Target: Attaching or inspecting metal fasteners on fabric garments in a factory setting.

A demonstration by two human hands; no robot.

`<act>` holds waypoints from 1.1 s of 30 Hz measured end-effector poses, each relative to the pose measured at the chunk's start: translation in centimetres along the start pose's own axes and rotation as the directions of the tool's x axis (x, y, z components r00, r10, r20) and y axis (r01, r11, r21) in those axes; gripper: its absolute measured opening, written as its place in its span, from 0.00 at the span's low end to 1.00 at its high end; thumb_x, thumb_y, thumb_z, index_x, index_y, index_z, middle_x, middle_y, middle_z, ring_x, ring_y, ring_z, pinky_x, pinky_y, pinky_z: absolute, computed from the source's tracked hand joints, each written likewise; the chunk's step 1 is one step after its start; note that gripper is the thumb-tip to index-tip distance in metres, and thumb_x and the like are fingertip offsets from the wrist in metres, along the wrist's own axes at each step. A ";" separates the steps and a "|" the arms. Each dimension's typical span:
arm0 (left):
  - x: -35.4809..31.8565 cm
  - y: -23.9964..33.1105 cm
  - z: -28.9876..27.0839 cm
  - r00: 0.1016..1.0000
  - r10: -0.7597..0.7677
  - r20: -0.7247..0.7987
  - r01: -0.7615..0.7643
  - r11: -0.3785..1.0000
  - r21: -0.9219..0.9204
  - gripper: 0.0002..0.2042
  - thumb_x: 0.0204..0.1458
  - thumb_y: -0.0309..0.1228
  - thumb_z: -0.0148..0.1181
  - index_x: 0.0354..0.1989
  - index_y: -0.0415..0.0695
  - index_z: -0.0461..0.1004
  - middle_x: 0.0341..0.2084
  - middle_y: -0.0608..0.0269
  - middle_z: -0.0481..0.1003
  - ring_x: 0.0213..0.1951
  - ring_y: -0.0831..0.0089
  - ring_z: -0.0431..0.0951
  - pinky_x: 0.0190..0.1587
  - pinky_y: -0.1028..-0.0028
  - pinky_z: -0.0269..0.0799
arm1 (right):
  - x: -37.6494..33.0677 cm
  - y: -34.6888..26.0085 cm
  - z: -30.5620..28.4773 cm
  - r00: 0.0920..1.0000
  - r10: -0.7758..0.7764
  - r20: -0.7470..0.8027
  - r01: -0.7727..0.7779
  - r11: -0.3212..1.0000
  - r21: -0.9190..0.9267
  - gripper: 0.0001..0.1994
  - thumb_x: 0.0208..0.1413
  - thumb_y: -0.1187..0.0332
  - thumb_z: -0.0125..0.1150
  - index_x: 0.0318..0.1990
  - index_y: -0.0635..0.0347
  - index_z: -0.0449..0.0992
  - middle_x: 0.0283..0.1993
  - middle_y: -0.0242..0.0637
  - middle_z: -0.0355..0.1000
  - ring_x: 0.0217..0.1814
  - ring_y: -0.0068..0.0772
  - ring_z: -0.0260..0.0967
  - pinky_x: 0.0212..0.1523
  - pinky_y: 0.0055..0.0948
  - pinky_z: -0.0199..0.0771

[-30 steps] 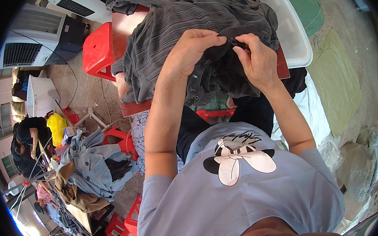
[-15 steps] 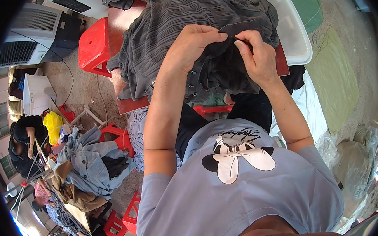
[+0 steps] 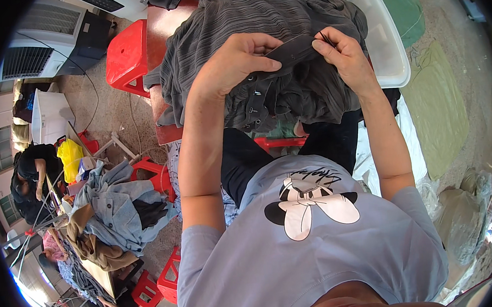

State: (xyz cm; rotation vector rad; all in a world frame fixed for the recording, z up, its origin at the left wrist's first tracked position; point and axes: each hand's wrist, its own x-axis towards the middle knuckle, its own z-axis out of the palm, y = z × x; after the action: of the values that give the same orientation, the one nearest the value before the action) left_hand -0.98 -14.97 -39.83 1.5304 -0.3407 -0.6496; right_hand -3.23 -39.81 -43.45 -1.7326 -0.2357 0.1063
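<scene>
Grey ribbed garment lies heaped on the red-brown table before me; my left hand has thumb and fingers clamped on its flat dark band; my right hand pinches thumb and forefinger together on a thin dark thing at the band's other end, too small to identify; a white tub stands just beside the heap, to my right.

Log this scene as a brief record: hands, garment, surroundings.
left hand: holding a dark strip between thumb and fingers
right hand: at the strip's right end; something thin and dark by its fingers, unclear
garment: dark grey, ribbed, heaped
under garment: red-brown table
right of garment: white tub
left of table: red stool
</scene>
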 end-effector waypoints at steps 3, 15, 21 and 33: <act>-0.1 -0.3 -0.1 0.998 -0.027 -0.053 0.025 0.999 -0.023 0.13 0.51 0.24 0.64 0.44 0.32 0.79 0.31 0.64 0.80 0.33 0.82 0.77 0.38 0.83 0.71 | 0.2 0.1 0.4 1.000 0.002 0.008 -0.002 1.000 -0.017 0.09 0.63 0.66 0.61 0.36 0.62 0.72 0.30 0.21 0.65 0.33 0.13 0.58 0.37 0.18 0.60; 0.2 -1.2 0.2 0.978 -0.032 -0.206 -0.008 0.982 -0.187 0.07 0.51 0.28 0.65 0.36 0.38 0.81 0.34 0.65 0.81 0.40 0.80 0.77 0.49 0.80 0.66 | -2.1 -1.1 4.9 0.806 -0.588 -0.066 0.418 0.645 -0.639 0.14 0.55 0.71 0.65 0.47 0.58 0.70 0.36 0.38 0.73 0.32 0.39 0.74 0.32 0.32 0.74; 0.4 -1.5 0.5 0.960 -0.018 -0.278 -0.037 0.981 -0.191 0.07 0.49 0.27 0.67 0.35 0.37 0.81 0.34 0.64 0.81 0.41 0.78 0.78 0.49 0.79 0.66 | -2.0 -1.0 6.1 0.747 -0.659 -0.086 0.354 0.504 -0.788 0.14 0.54 0.70 0.67 0.45 0.58 0.70 0.34 0.35 0.71 0.32 0.39 0.74 0.31 0.32 0.74; 0.8 -1.8 1.4 0.933 0.007 -0.360 -0.058 0.990 -0.130 0.08 0.48 0.30 0.67 0.30 0.37 0.83 0.24 0.70 0.76 0.29 0.81 0.70 0.33 0.79 0.62 | -2.0 -0.5 6.0 0.755 -0.649 -0.094 0.286 0.455 -0.843 0.12 0.55 0.69 0.66 0.44 0.58 0.71 0.32 0.34 0.70 0.30 0.37 0.73 0.30 0.32 0.73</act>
State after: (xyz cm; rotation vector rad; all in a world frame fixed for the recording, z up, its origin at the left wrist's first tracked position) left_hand -1.46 -16.39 -41.64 1.4712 -0.0403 -0.3478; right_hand -6.46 -34.37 -44.12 -2.4478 -0.5182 -0.9471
